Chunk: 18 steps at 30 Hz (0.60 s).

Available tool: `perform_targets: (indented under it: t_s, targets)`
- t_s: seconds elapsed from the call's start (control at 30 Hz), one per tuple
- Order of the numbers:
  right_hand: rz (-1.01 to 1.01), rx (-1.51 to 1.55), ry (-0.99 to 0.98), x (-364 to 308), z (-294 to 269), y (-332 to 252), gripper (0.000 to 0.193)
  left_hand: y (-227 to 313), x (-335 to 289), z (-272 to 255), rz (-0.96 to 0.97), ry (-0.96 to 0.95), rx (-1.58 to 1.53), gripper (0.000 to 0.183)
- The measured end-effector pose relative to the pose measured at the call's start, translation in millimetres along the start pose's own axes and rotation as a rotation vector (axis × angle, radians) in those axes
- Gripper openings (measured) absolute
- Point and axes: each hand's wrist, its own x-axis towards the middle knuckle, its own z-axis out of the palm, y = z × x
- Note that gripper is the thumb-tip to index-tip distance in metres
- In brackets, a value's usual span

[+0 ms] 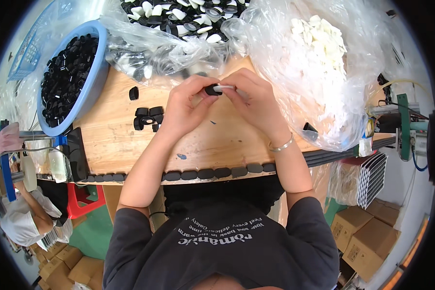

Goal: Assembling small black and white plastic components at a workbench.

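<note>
Fisheye view, wide, one: worn on my head, facing down, near my left hand (189,100), right hand (253,98), tabletop (212,145).

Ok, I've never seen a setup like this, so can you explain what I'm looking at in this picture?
Sure. The hands doing the work are a person's own, bare. The picture comes from a fisheye camera worn on their head, looking down, so straight edges bend near its rim. The left hand holds a small black piece; the right hand holds a thin white piece up to it. Whether it goes inside, I can't tell. On the wooden table are loose black parts, with a black row along the near edge. A blue basin of black parts is at left; plastic with white parts is at right.
</note>
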Motion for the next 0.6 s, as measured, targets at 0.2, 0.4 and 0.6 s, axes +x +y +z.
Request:
perform_targets:
  t_s: [0.2, 0.4, 0.6]
  targets:
    - [0.037, 0.088, -0.082, -4, 7, 9, 0.014, -4, 2, 0, 0.071, 0.005, 0.086, 0.037]
    - [0.447, 0.393, -0.301, -2, 2, 8, 0.013, 3, -4, 8, -0.154, 0.213, -0.261, 0.027]
    - [0.566, 0.804, -0.142, -10, 19, 12, 0.022, -7, -5, 5, -0.017, 0.201, -0.010, 0.017]
